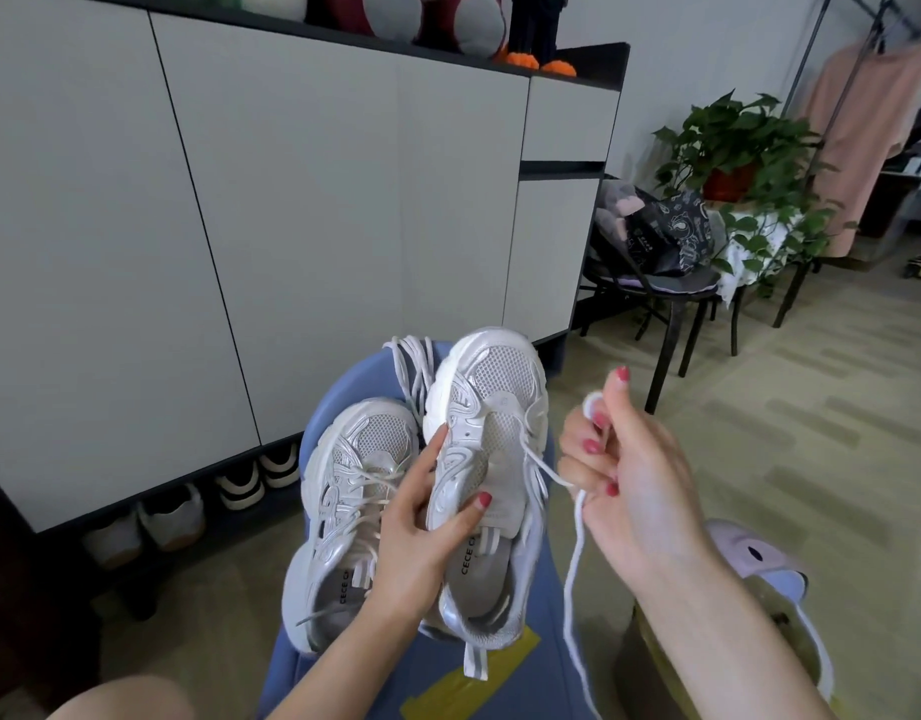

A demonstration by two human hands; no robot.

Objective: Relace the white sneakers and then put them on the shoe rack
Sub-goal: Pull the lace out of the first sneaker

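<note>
Between your hands, a white lace (544, 467) runs taut from the right sneaker (492, 444) to your right hand (622, 470). Your right hand's fingers curl around the lace; a loop shows at the top of the fist, by the thumb tip, and the tail hangs down from the underside of the hand past your wrist. Your left hand (427, 517) grips the right sneaker at its tongue, thumb across the tongue, fingers on its left side wall. That sneaker is tilted toe-up, toe pointing away from you, heel low over a blue seat (546, 662). Just left of your left hand, the left sneaker (344, 511) lies on the seat, laces loosely crossed over its tongue. Beyond the gripped sneaker's toe, a bunch of white laces (411, 366) lies on the seat's far edge. Yellow tape (474, 672) marks the seat below the held heel. Further left, a white cabinet (292, 200) stands with shoes (240, 491) in its open bottom gap.
</note>
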